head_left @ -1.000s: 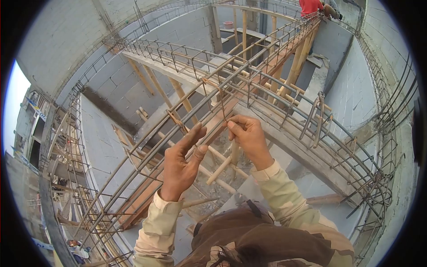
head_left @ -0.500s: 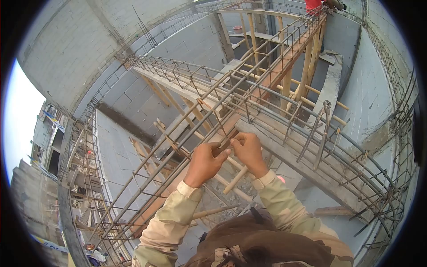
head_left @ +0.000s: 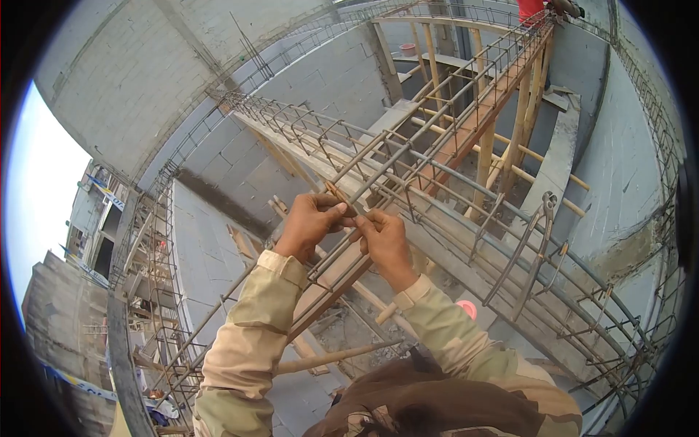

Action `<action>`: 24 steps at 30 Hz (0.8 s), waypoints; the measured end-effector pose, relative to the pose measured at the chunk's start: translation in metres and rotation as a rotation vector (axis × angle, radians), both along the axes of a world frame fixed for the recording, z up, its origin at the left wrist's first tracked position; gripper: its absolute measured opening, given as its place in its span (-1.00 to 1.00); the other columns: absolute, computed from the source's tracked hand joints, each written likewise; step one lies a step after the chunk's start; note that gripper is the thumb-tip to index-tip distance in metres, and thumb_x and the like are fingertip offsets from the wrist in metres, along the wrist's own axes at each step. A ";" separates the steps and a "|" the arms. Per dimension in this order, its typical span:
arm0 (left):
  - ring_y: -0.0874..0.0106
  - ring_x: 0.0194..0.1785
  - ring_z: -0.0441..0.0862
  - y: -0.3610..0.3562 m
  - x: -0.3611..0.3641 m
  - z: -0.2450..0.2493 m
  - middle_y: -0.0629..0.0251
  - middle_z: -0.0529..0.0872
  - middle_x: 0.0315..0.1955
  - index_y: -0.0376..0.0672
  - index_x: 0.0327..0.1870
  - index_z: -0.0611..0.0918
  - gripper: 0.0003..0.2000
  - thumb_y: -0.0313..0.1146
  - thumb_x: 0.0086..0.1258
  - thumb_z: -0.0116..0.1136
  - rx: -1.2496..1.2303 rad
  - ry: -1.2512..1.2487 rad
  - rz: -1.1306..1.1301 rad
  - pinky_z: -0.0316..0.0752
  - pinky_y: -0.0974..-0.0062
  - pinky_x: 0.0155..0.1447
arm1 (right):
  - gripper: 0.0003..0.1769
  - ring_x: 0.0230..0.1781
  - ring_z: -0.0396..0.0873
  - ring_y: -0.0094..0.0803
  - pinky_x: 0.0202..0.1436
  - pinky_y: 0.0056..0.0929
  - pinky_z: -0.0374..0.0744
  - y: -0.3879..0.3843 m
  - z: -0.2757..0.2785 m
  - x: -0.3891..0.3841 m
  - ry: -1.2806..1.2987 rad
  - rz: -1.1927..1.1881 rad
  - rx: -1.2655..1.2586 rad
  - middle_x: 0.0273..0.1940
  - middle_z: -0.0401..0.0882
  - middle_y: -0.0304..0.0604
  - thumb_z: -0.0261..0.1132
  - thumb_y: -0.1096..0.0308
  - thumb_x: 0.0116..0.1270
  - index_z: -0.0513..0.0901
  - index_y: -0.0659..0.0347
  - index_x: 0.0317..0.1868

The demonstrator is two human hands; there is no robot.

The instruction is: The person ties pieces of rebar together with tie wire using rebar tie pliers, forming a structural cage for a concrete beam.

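Observation:
My left hand is closed in a pinch at the lower end of a thin rusty tie wire, which slants over the steel bars. Close beside it, my right hand pinches at the same spot, fingertips nearly touching the left ones. The exact grip is partly hidden by the fingers. Beneath and around both hands runs a cage of rebar, above a reddish-brown formwork board. A pair of pincers hangs by its jaws on the bars to the right, handles downward.
Rebar cages cross ahead of me and run along the right wall. Bamboo poles prop the formwork. A grey plank lies lower at right. Below are rubble and a pink round object. A person in red is at the far top.
Both hands have shifted left and slightly up along the bars, staying together at the wire. My view has turned, so the surroundings and pincers appear farther right and lower.

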State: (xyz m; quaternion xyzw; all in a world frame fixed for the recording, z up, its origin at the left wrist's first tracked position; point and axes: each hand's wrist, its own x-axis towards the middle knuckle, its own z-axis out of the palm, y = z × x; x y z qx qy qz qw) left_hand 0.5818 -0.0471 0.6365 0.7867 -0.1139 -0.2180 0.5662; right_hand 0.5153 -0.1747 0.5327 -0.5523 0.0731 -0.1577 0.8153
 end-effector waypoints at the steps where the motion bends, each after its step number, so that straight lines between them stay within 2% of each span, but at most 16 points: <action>1: 0.40 -0.10 0.84 0.001 -0.003 -0.002 0.08 0.84 -0.14 -0.46 0.06 0.72 -0.75 -0.42 0.56 0.28 0.021 -0.041 0.031 0.69 0.50 -0.10 | -0.75 -0.67 0.49 -0.61 -0.62 -0.56 0.41 -0.002 -0.001 -0.004 0.025 0.051 0.112 -0.52 0.70 -0.17 0.31 0.36 0.56 0.70 0.35 -0.30; 2: 0.43 -0.12 0.84 0.002 -0.005 -0.003 0.12 0.84 -0.16 -0.44 0.04 0.73 -0.77 -0.42 0.56 0.28 0.045 -0.083 0.061 0.66 0.53 -0.15 | -0.75 -0.66 0.48 -0.61 -0.61 -0.56 0.42 -0.001 -0.001 -0.007 0.051 0.100 0.227 -0.50 0.69 -0.19 0.32 0.36 0.56 0.70 0.36 -0.28; 5: 0.45 -0.13 0.83 0.003 -0.005 -0.005 0.16 0.85 -0.18 -0.41 0.05 0.74 -0.77 -0.42 0.55 0.29 0.031 -0.101 0.051 0.63 0.56 -0.20 | -0.75 -0.64 0.48 -0.61 -0.59 -0.59 0.40 0.000 -0.018 -0.012 0.032 0.122 0.236 -0.49 0.66 -0.22 0.31 0.35 0.58 0.71 0.38 -0.25; 6: 0.45 -0.13 0.83 0.004 -0.005 -0.004 0.16 0.85 -0.18 -0.41 0.05 0.74 -0.77 -0.42 0.55 0.29 0.026 -0.098 0.056 0.63 0.56 -0.20 | -0.75 -0.64 0.48 -0.61 -0.59 -0.59 0.40 -0.001 -0.017 -0.010 0.035 0.127 0.231 -0.49 0.66 -0.22 0.31 0.35 0.58 0.71 0.38 -0.25; 8: 0.45 -0.21 0.83 0.008 -0.007 -0.001 0.11 0.85 -0.23 -0.44 0.09 0.74 -0.74 -0.43 0.54 0.29 -0.026 -0.020 0.095 0.63 0.55 -0.17 | -0.76 -0.63 0.48 -0.62 -0.59 -0.61 0.39 0.002 -0.011 -0.002 0.020 0.180 0.425 -0.50 0.63 -0.22 0.29 0.37 0.59 0.72 0.39 -0.22; 9: 0.45 -0.21 0.83 0.011 -0.006 -0.003 0.11 0.85 -0.23 -0.44 0.09 0.74 -0.74 -0.43 0.54 0.29 -0.031 -0.021 0.095 0.63 0.55 -0.17 | -0.76 -0.63 0.48 -0.62 -0.59 -0.61 0.39 0.005 -0.009 0.000 0.019 0.180 0.420 -0.50 0.63 -0.22 0.29 0.37 0.59 0.72 0.39 -0.22; 12: 0.53 -0.22 0.77 0.015 -0.004 -0.007 0.19 0.85 -0.22 -0.42 0.08 0.75 -0.75 -0.44 0.51 0.33 -0.015 -0.026 0.049 0.60 0.56 -0.19 | -0.78 -0.61 0.50 -0.58 -0.54 -0.59 0.47 0.012 -0.002 0.007 0.030 0.211 0.539 -0.49 0.65 -0.21 0.26 0.39 0.60 0.73 0.39 -0.16; 14: 0.58 -0.24 0.72 0.012 -0.011 -0.012 0.21 0.86 -0.26 -0.44 0.07 0.77 -0.74 -0.45 0.48 0.34 0.075 -0.298 0.014 0.58 0.55 -0.18 | -0.77 -0.64 0.48 -0.61 -0.58 -0.59 0.41 0.012 -0.001 0.002 0.033 0.150 0.416 -0.50 0.64 -0.21 0.27 0.39 0.59 0.72 0.40 -0.20; 15: 0.57 -0.33 0.67 0.010 -0.013 -0.014 0.21 0.84 -0.36 -0.46 0.04 0.77 -0.75 -0.48 0.46 0.29 0.109 -0.386 0.014 0.56 0.48 -0.20 | -0.76 -0.63 0.50 -0.61 -0.57 -0.58 0.45 0.008 -0.001 -0.002 0.026 0.153 0.324 -0.50 0.65 -0.21 0.25 0.38 0.61 0.72 0.40 -0.19; 16: 0.57 -0.33 0.67 0.009 -0.014 -0.015 0.21 0.84 -0.36 -0.46 0.04 0.77 -0.75 -0.48 0.46 0.29 0.106 -0.387 0.016 0.56 0.48 -0.20 | -0.76 -0.63 0.50 -0.61 -0.57 -0.58 0.45 0.005 0.000 -0.004 0.025 0.155 0.320 -0.50 0.65 -0.21 0.25 0.38 0.61 0.72 0.40 -0.19; 18: 0.62 -0.39 0.62 0.004 -0.019 -0.018 0.19 0.78 -0.49 -0.44 0.02 0.77 -0.76 -0.49 0.44 0.27 0.245 -0.533 0.067 0.53 0.49 -0.25 | -0.79 -0.66 0.53 -0.47 -0.52 -0.46 0.51 0.002 0.006 -0.011 0.023 0.090 0.091 -0.52 0.65 -0.17 0.32 0.39 0.54 0.72 0.42 -0.18; 19: 0.62 -0.41 0.65 0.003 -0.019 -0.022 0.22 0.82 -0.43 -0.46 0.06 0.76 -0.75 -0.50 0.47 0.29 0.267 -0.594 0.075 0.56 0.53 -0.28 | -0.79 -0.66 0.53 -0.47 -0.52 -0.46 0.51 0.001 0.003 -0.011 0.027 0.094 0.087 -0.52 0.65 -0.17 0.32 0.39 0.54 0.72 0.42 -0.18; 21: 0.62 -0.41 0.64 0.002 -0.021 -0.025 0.23 0.82 -0.44 -0.45 0.05 0.77 -0.76 -0.50 0.46 0.29 0.247 -0.580 0.094 0.55 0.52 -0.28 | -0.80 -0.59 0.62 -0.26 -0.44 -0.33 0.56 0.001 -0.001 -0.008 -0.126 -0.170 -0.493 -0.45 0.68 -0.07 0.42 0.42 0.41 0.71 0.43 -0.12; 22: 0.62 -0.42 0.62 0.002 -0.021 -0.024 0.24 0.82 -0.44 -0.43 0.03 0.78 -0.77 -0.51 0.46 0.28 0.230 -0.570 0.110 0.54 0.52 -0.28 | -0.80 -0.59 0.62 -0.26 -0.44 -0.33 0.56 0.002 -0.001 -0.006 -0.126 -0.165 -0.498 -0.45 0.68 -0.07 0.42 0.42 0.41 0.71 0.43 -0.12; 24: 0.62 -0.43 0.61 0.002 -0.019 -0.024 0.25 0.82 -0.45 -0.42 0.01 0.79 -0.78 -0.50 0.45 0.28 0.251 -0.638 0.101 0.54 0.50 -0.29 | -0.79 -0.46 0.69 -0.12 -0.35 -0.28 0.59 0.000 0.017 0.000 -0.314 -0.576 -0.692 -0.34 0.72 0.00 0.47 0.47 0.30 0.74 0.43 -0.12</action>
